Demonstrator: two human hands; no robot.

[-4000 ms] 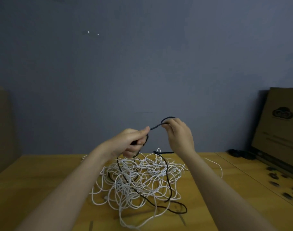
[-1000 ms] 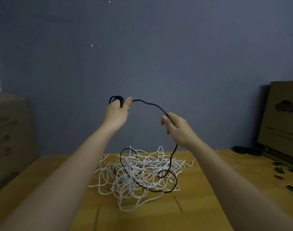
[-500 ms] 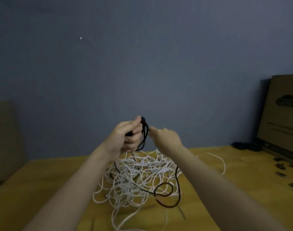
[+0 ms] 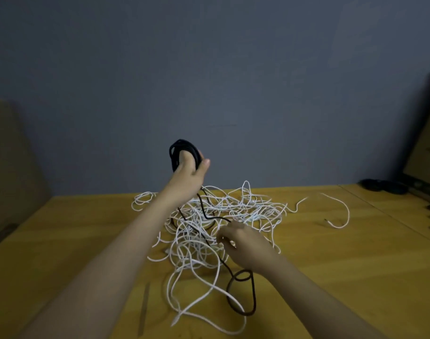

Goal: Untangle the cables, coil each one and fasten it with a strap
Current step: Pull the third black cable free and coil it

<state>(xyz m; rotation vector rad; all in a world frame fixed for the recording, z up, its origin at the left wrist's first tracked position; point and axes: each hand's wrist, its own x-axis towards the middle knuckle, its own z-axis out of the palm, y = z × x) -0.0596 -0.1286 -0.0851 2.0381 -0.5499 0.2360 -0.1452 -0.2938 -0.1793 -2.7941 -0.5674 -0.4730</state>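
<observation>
Wooden table (image 4: pixel 331 265): left hand (image 4: pixel 188 176) raised gripping black coil (image 4: pixel 182 149).

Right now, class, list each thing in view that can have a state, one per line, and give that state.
black cable: partly coiled, rest loose in the tangle
white cable: tangled, uncoiled
left hand: raised, gripping the black coil
right hand: low, on the black cable

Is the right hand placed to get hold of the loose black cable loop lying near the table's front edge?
Probably yes. The right hand sits low over the white cable tangle, just behind the black cable loop, with nothing lying between them.
</observation>
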